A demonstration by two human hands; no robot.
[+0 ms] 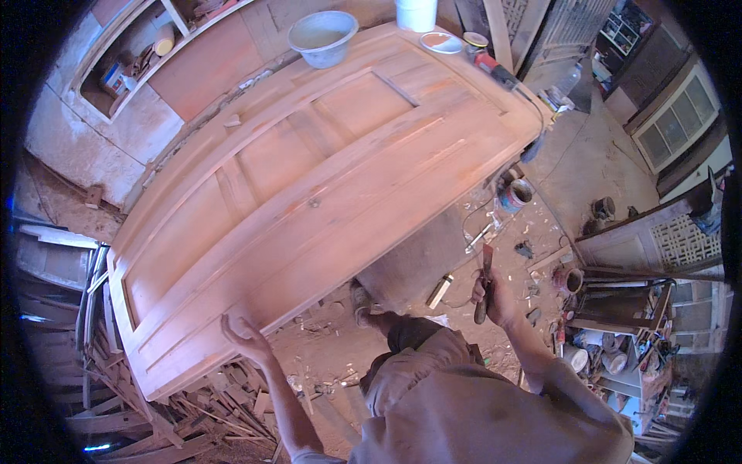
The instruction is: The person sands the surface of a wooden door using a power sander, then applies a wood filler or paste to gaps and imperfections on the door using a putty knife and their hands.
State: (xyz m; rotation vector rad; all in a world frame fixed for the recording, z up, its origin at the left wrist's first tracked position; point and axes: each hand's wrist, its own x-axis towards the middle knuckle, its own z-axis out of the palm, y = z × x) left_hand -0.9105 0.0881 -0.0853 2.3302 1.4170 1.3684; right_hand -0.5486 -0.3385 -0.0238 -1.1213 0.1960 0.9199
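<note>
A large panelled wooden door (pixel 332 193) lies flat and slanted in front of me, reddish-brown with pale dusty patches. At its near edge, toward the left end, my left hand (pixel 246 340) is open with the fingers apart, over or touching the surface; contact is hard to tell. My right hand (pixel 497 301) is off the door, over the floor on the right. It is closed around the handle of a putty knife (pixel 488 261), whose flat reddish-brown blade points up and away. A small round dark spot marks the door's middle rail.
A grey basin (pixel 322 40), a white bucket (pixel 416 14), a white lid (pixel 441 42) and a red power tool (pixel 495 69) rest along the far end. Scrap wood (pixel 193 421) is heaped at lower left. Paint cans (pixel 516 195) and a cluttered shelf (pixel 618 340) stand right.
</note>
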